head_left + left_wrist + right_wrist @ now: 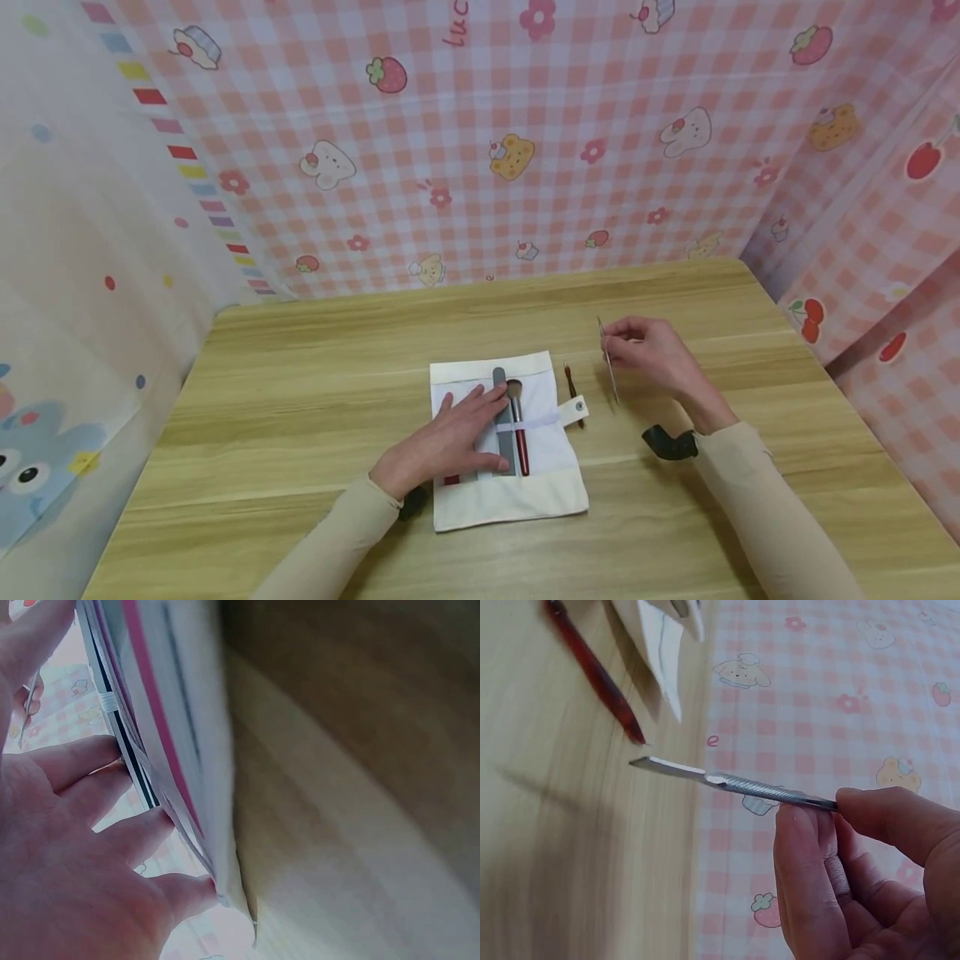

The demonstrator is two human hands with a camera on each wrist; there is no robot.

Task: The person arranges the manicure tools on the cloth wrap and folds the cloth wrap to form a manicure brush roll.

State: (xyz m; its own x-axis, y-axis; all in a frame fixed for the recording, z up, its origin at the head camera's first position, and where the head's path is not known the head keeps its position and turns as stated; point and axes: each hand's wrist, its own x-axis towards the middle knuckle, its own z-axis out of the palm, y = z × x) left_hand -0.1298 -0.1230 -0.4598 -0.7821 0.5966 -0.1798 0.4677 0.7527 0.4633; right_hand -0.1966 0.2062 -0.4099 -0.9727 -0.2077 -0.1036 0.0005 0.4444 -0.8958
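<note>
My left hand [453, 437] lies with spread, straight fingers on an unfolded cream-and-white tool pouch [510, 502]. Under and beside its fingertips, a grey nail file [506, 454] and a red-handled makeup brush [522, 446] sit in the pouch, held by an elastic loop. Much of the pouch's left side is hidden by that hand. To the right, above the table, my right hand [651, 350] pinches a slim metal cuticle pusher [765, 791] between thumb and fingers. Its shaft is knurled, and the flat, slanted end points away from the fingers.
A thin red-brown handled tool [571, 382] lies on the wooden table [300, 400] right of the pouch, partly under the snap strap [574, 408]. Pink checked cloth [450, 167] hangs behind the table. A black wrist device [667, 443] shows at the right cuff.
</note>
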